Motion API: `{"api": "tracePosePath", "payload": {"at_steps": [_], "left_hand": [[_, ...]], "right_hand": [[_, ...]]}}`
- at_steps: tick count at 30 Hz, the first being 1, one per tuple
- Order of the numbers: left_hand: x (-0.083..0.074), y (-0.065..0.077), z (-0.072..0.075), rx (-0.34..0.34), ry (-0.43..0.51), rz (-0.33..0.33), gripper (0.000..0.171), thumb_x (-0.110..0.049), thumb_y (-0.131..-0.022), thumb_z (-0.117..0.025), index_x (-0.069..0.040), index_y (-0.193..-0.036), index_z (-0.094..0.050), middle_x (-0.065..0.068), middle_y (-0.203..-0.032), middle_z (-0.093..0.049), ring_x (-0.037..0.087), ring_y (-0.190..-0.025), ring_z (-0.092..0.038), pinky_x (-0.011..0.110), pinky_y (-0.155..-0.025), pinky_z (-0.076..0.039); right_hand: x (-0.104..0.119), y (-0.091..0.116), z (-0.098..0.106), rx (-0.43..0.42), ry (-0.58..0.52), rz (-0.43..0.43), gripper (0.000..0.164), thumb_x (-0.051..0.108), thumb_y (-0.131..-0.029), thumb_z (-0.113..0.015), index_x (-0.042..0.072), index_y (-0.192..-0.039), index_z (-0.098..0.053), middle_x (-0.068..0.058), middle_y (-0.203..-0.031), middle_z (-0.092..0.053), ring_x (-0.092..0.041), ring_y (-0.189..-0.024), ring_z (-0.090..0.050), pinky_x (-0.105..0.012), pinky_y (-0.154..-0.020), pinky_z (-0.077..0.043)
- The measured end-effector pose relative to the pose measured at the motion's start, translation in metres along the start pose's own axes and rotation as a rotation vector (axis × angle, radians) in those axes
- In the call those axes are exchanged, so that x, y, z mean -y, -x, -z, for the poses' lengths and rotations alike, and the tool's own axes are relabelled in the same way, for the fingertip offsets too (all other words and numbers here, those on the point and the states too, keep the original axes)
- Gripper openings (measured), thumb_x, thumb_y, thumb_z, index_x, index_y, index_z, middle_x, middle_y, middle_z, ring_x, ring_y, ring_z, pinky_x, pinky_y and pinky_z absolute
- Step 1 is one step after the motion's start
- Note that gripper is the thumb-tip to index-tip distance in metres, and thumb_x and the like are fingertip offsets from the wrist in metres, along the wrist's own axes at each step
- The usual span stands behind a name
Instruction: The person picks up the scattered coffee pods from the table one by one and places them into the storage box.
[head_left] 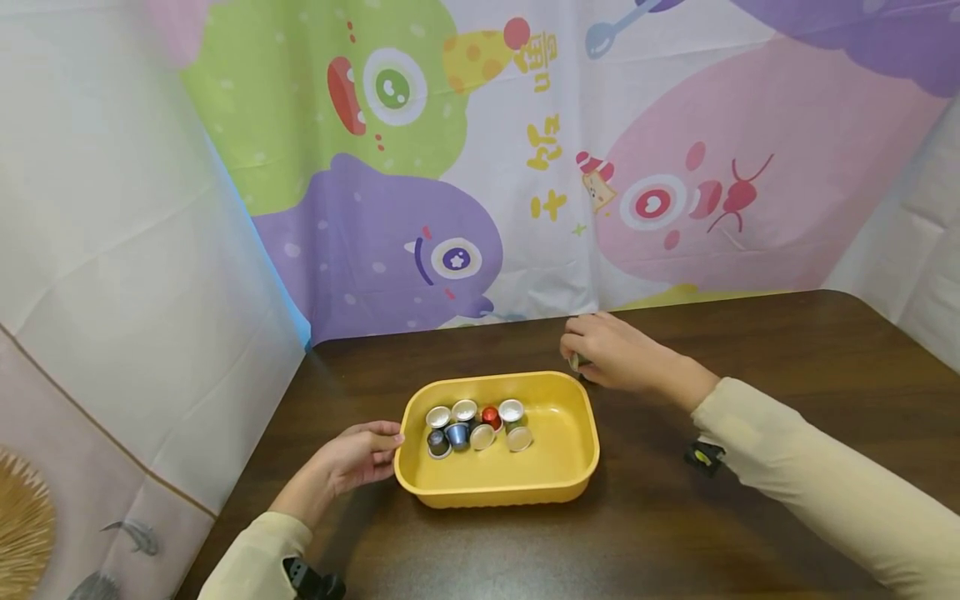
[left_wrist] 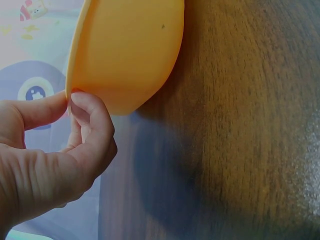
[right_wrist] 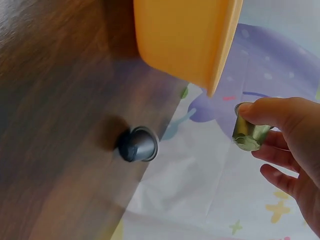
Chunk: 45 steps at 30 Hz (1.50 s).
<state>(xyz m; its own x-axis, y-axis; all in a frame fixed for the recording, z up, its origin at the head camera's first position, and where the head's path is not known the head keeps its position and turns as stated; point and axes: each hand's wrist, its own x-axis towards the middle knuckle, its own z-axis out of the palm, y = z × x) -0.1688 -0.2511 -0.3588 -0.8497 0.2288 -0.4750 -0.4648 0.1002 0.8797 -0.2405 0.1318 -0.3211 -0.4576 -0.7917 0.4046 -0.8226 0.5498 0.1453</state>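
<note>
Dark, streaky wood grain is running across the table (head_left: 750,500), which is sitting in a corner draped with a glossy cartoon-monster cloth (head_left: 450,167). On it a yellow tub (head_left: 577,417), smooth plastic with rounded corners and a rolled rim, is holding a cluster of small coffee capsules (head_left: 476,427), little tapered foil cups in silver, blue and red, bunched toward its far left part. The left hand (head_left: 358,456) is steadying the tub at its left end, thumb and curled forefinger pinching the rim (left_wrist: 75,95) as the left wrist view shows. The right hand (head_left: 615,354) is hovering just behind the tub's far right corner, thumb and fingers pinching an olive-gold capsule (right_wrist: 248,131) held off the table. One more capsule, a blue-grey one (right_wrist: 137,144), is lying on its side on the wood near the tub's outer wall (visible only from the right wrist). By the look of it the person is gathering loose capsules into the tub and is midway through carrying one; the next move seems to call for bringing the pinched capsule over the rim and loosening the fingers above the bare yellow floor, then going for the blue-grey one
</note>
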Motion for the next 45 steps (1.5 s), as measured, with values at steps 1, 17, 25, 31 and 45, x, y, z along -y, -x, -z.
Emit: {"api": "tracePosePath", "payload": {"at_steps": [1, 17, 25, 31, 45], "left_hand": [[0.0, 0.0, 0.0, -0.002, -0.001, 0.001, 0.022, -0.007, -0.096, -0.05, 0.001, -0.116, -0.046, -0.005, -0.078, -0.059, 0.005, -0.07, -0.055, 0.023, -0.07, -0.053], [0.001, 0.0, -0.003, -0.007, -0.005, 0.008, 0.026, -0.007, -0.097, -0.05, 0.002, -0.12, -0.043, -0.004, -0.079, -0.058, 0.006, -0.07, -0.053, 0.022, -0.07, -0.053], [-0.002, -0.001, -0.002, -0.011, -0.012, 0.011, 0.025, -0.007, -0.097, -0.05, 0.002, -0.119, -0.044, -0.005, -0.078, -0.058, 0.005, -0.069, -0.053, 0.022, -0.069, -0.052], [-0.002, -0.001, -0.002, -0.004, -0.011, 0.011, 0.029, -0.007, -0.097, -0.05, 0.003, -0.122, -0.042, -0.005, -0.078, -0.058, 0.005, -0.07, -0.053, 0.022, -0.07, -0.052], [-0.002, 0.002, -0.002, 0.0, 0.0, 0.009, 0.022, -0.005, -0.096, -0.049, 0.002, -0.117, -0.045, -0.005, -0.078, -0.058, 0.004, -0.068, -0.053, 0.022, -0.069, -0.052]], "right_hand": [[0.001, -0.002, 0.0, 0.01, -0.003, 0.0, 0.024, 0.009, -0.071, -0.082, 0.01, -0.086, -0.063, -0.001, -0.084, -0.057, -0.018, -0.081, -0.055, -0.037, -0.076, -0.048], [0.018, -0.031, 0.003, 0.014, -0.033, 0.059, 0.019, 0.007, -0.073, -0.079, 0.011, -0.084, -0.063, 0.0, -0.081, -0.054, -0.018, -0.079, -0.054, -0.035, -0.077, -0.047], [0.025, -0.045, 0.004, 0.062, -0.054, 0.068, 0.018, 0.011, -0.076, -0.078, 0.011, -0.085, -0.063, 0.0, -0.081, -0.054, -0.017, -0.08, -0.052, -0.033, -0.076, -0.046], [0.032, -0.056, 0.003, 0.088, -0.071, 0.089, 0.015, 0.01, -0.078, -0.077, 0.011, -0.086, -0.064, -0.001, -0.082, -0.056, -0.018, -0.081, -0.053, -0.032, -0.078, -0.047], [0.052, -0.077, -0.003, 0.209, -0.123, 0.134, 0.013, 0.007, -0.078, -0.072, 0.012, -0.087, -0.064, 0.0, -0.084, -0.058, -0.016, -0.082, -0.054, -0.03, -0.077, -0.048]]}}
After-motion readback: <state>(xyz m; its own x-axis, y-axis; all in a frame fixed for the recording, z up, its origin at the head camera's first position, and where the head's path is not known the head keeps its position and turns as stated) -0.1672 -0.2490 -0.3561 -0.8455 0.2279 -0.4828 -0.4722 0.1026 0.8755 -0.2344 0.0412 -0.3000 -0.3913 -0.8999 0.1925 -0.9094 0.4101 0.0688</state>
